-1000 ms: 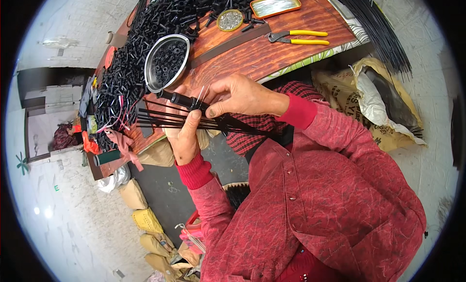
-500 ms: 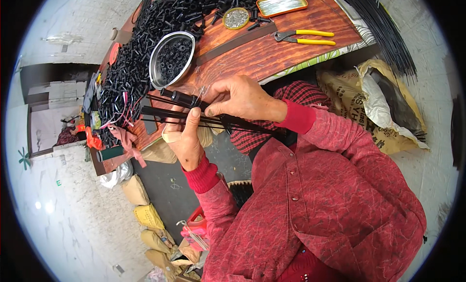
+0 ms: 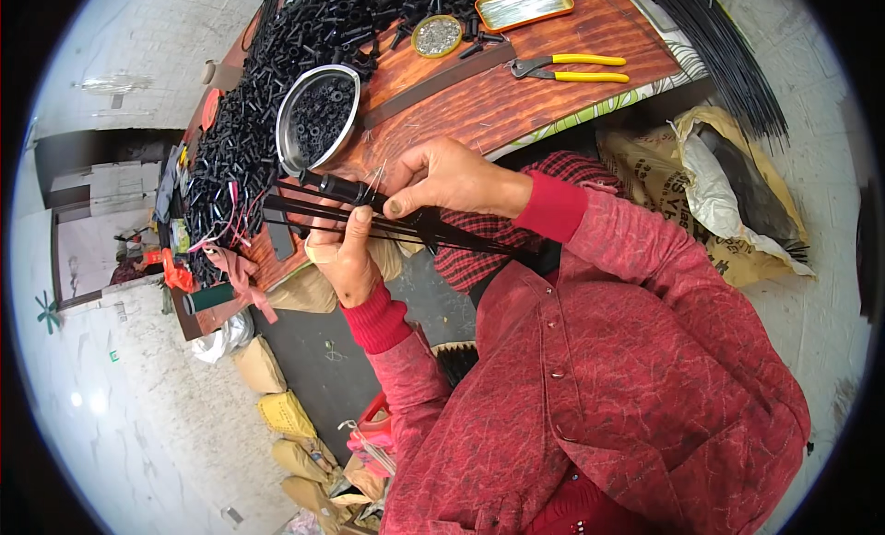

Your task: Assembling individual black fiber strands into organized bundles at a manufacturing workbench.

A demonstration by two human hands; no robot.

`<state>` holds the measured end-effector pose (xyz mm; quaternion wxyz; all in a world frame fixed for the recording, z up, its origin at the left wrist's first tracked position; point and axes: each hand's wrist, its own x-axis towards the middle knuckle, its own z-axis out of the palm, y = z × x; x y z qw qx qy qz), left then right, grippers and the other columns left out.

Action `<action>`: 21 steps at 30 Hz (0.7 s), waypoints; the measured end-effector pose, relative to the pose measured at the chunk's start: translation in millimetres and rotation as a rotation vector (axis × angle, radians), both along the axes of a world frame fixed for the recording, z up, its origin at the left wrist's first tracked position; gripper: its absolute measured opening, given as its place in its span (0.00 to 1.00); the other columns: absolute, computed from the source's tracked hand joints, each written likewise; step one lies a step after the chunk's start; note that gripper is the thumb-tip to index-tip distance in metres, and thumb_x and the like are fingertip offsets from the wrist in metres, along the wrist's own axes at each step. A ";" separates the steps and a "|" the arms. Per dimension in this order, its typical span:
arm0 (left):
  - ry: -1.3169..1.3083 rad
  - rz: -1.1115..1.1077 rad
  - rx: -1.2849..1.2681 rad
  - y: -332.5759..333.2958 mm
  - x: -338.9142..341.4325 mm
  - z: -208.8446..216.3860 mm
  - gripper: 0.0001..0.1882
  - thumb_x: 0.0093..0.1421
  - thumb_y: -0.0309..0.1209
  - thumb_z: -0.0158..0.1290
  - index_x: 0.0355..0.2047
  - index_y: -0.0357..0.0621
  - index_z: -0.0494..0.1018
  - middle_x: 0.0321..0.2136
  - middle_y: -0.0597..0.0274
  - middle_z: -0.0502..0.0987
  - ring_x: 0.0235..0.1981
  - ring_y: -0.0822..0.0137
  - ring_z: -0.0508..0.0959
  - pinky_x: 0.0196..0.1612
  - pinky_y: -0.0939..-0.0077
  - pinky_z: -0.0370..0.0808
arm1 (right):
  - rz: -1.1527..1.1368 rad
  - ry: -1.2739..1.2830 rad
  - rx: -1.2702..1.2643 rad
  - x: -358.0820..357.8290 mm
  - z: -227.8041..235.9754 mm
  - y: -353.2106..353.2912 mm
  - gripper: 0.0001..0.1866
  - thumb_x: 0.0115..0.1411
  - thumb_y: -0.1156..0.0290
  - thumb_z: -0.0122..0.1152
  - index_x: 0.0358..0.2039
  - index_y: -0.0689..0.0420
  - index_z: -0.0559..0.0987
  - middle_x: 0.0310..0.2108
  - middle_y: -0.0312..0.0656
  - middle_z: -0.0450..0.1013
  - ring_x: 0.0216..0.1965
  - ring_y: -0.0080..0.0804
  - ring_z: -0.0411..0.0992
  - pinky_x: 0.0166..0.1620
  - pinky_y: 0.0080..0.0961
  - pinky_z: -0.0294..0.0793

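My left hand [image 3: 348,263] is closed around a bundle of black rods, which looks like a folded umbrella frame [image 3: 309,209], with its thumb on top. The bundle slants across my lap, and a black cylindrical plastic hub [image 3: 336,187] sits near its upper left end. My right hand [image 3: 461,180] is closed in a pinch beside that hub, thumb against the index finger. Thin silvery wire ends [image 3: 377,177] stick up by its fingertips; the fingers partly hide where the wire meets the hub.
Just beyond my hands stands an oval metal bowl [image 3: 280,129] of small black rings. A heap of black plastic tubes [image 3: 226,148] covers the table's left side. Yellow-handled pliers [image 3: 576,69], a tray of wires [image 3: 524,6] and a round dish [image 3: 437,37] lie farther back. An open sack [image 3: 719,203] stands right.
The view has shifted slightly, so the table things sit a little farther left. My right thumb has shifted slightly by the hub; both hands keep their hold.
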<state>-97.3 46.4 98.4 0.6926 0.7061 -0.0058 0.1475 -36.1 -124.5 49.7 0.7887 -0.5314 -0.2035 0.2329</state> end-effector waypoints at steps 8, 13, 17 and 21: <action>0.142 0.025 0.080 -8.1 3.3 20.0 0.20 0.55 0.20 0.62 0.48 0.35 0.74 0.43 0.61 0.79 0.42 0.71 0.78 0.48 0.77 0.74 | -0.276 -0.177 -0.151 -14.4 0.2 8.6 0.12 0.51 0.72 0.74 0.33 0.63 0.81 0.29 0.39 0.80 0.32 0.21 0.76 0.37 0.21 0.76; 0.098 -0.003 0.038 -8.4 5.0 14.3 0.21 0.56 0.20 0.61 0.50 0.36 0.73 0.42 0.62 0.78 0.41 0.72 0.78 0.47 0.78 0.74 | -0.427 -0.288 -0.234 -25.8 15.1 2.4 0.12 0.50 0.72 0.74 0.32 0.62 0.81 0.29 0.40 0.79 0.31 0.26 0.78 0.37 0.22 0.76; 0.092 -0.012 0.032 -4.9 6.9 7.2 0.22 0.56 0.20 0.61 0.51 0.37 0.72 0.44 0.61 0.78 0.42 0.71 0.78 0.49 0.77 0.74 | -0.510 -0.461 -0.342 -26.7 11.4 -1.2 0.10 0.52 0.69 0.72 0.30 0.61 0.81 0.27 0.41 0.79 0.31 0.31 0.78 0.35 0.24 0.74; 0.073 -0.016 0.000 0.1 9.1 1.7 0.23 0.55 0.20 0.62 0.51 0.37 0.72 0.44 0.60 0.78 0.42 0.69 0.78 0.50 0.75 0.73 | -0.415 -0.372 -0.288 -21.2 5.5 -1.4 0.11 0.55 0.67 0.70 0.29 0.61 0.81 0.26 0.38 0.78 0.30 0.27 0.76 0.35 0.25 0.73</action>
